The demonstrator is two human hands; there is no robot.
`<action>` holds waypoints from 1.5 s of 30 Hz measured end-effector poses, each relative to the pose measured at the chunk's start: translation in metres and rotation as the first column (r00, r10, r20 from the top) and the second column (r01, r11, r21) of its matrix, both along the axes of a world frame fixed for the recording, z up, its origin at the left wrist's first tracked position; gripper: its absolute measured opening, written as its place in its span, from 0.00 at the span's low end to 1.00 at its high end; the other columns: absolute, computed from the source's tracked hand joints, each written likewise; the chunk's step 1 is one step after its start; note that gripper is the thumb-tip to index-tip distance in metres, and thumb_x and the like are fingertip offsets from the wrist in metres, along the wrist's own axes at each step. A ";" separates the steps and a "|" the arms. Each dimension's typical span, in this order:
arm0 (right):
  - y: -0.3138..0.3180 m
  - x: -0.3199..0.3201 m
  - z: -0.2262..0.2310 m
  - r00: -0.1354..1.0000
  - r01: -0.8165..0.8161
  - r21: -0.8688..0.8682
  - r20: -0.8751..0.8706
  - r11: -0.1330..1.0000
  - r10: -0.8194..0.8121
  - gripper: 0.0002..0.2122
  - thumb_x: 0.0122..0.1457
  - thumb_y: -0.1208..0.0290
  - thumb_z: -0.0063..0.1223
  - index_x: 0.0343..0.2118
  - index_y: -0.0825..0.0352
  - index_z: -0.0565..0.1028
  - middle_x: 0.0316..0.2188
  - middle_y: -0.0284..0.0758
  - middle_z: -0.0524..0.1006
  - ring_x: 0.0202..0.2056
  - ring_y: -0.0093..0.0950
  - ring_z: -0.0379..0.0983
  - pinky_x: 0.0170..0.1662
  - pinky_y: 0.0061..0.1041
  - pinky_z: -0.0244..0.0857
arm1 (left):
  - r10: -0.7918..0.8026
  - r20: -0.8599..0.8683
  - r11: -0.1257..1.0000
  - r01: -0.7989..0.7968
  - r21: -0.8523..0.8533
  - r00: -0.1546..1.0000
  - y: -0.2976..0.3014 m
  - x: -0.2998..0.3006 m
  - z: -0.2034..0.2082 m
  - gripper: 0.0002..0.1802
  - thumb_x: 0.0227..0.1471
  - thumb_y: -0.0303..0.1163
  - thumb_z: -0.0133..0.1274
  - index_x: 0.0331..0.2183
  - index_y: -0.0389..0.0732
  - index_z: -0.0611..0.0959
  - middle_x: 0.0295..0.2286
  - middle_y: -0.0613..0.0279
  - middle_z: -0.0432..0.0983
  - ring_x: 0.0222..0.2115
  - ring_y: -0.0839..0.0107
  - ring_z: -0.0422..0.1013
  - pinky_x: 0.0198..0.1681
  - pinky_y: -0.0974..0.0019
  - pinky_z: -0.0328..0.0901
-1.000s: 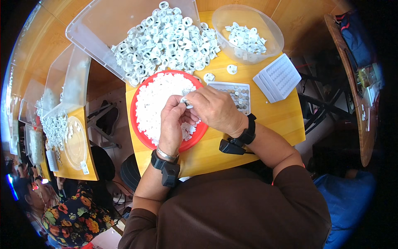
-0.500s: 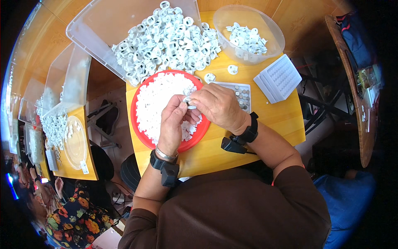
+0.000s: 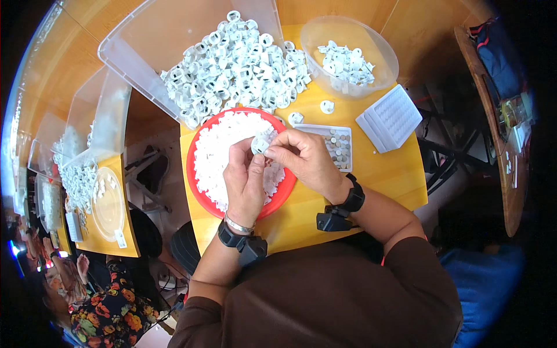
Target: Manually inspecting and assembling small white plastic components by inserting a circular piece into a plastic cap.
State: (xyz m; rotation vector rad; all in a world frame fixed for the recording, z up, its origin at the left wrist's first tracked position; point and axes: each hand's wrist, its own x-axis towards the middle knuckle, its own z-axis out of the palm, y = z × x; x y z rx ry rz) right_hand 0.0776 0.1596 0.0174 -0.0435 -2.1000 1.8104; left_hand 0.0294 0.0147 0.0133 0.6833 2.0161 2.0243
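Note:
Above the red round tray [image 3: 190, 168], both hands meet at a small round white plastic part [image 3: 260, 144]. My left hand [image 3: 243, 177] pinches it between thumb and fingers. The thumb and forefinger of my right hand [image 3: 307, 159] press on its right edge. White small pieces [image 3: 223, 136] fill the red tray under the hands. Beside my right hand, a shallow white tray [image 3: 346, 167] holds several small round discs [image 3: 338, 145]. Two more round white parts, one nearer [image 3: 295, 118] and one farther right [image 3: 327, 107], lie on the yellow table.
A large clear bin [image 3: 136, 69] heaped with round white parts [image 3: 238, 64] stands at the back left. Behind right is a clear oval tub [image 3: 380, 43] with fewer parts. Stacked white gridded trays [image 3: 390, 119] sit on the right. Another person in a flowered top [image 3: 116, 307] is at the left.
My fingers have shifted on the white part, and its round face now shows. My right hand has moved slightly down and its fingers have spread a little.

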 end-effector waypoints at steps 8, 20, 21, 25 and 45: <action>0.004 -0.003 -0.002 0.972 -0.071 -0.615 0.136 0.785 0.194 0.04 0.58 0.73 0.56 0.30 0.68 0.74 0.22 0.25 0.74 0.22 0.13 0.67 0.25 0.14 0.63 | 0.056 -0.282 0.983 -0.103 -0.154 0.958 0.004 0.003 -0.004 0.14 0.54 0.21 0.49 0.44 0.34 0.72 0.30 0.52 0.77 0.29 0.66 0.75 0.34 0.65 0.68; 0.004 -0.005 -0.003 0.976 -0.106 -0.482 0.116 0.870 0.184 0.07 0.58 0.79 0.53 0.39 0.73 0.72 0.29 0.31 0.75 0.26 0.15 0.71 0.29 0.15 0.67 | -0.042 0.244 0.991 0.009 0.134 0.969 0.006 -0.001 -0.001 0.11 0.56 0.22 0.43 0.43 0.34 0.71 0.31 0.59 0.75 0.29 0.73 0.73 0.34 0.71 0.67; 0.003 -0.004 -0.004 0.982 -0.098 -0.492 0.090 0.865 0.163 0.08 0.58 0.80 0.52 0.41 0.73 0.72 0.30 0.31 0.75 0.26 0.16 0.71 0.30 0.15 0.68 | -0.042 0.245 0.991 0.009 0.135 0.969 0.005 -0.004 -0.002 0.11 0.56 0.22 0.43 0.43 0.34 0.71 0.31 0.59 0.75 0.29 0.73 0.73 0.34 0.71 0.67; 0.008 -0.005 -0.001 0.988 -0.094 -0.425 0.068 0.900 0.135 0.10 0.60 0.80 0.48 0.43 0.74 0.72 0.32 0.32 0.76 0.28 0.16 0.72 0.33 0.16 0.69 | -0.131 0.394 0.971 0.037 0.238 0.910 0.000 -0.011 -0.001 0.11 0.56 0.21 0.41 0.42 0.35 0.72 0.30 0.59 0.76 0.29 0.75 0.71 0.34 0.72 0.67; 0.003 -0.003 -0.006 0.998 0.007 -0.203 -0.061 0.979 -0.020 0.06 0.59 0.80 0.50 0.38 0.72 0.69 0.32 0.34 0.76 0.31 0.19 0.73 0.35 0.20 0.69 | -0.181 0.535 0.958 0.025 0.287 0.825 0.000 -0.014 -0.001 0.13 0.56 0.24 0.40 0.42 0.35 0.75 0.28 0.58 0.77 0.25 0.76 0.71 0.30 0.75 0.65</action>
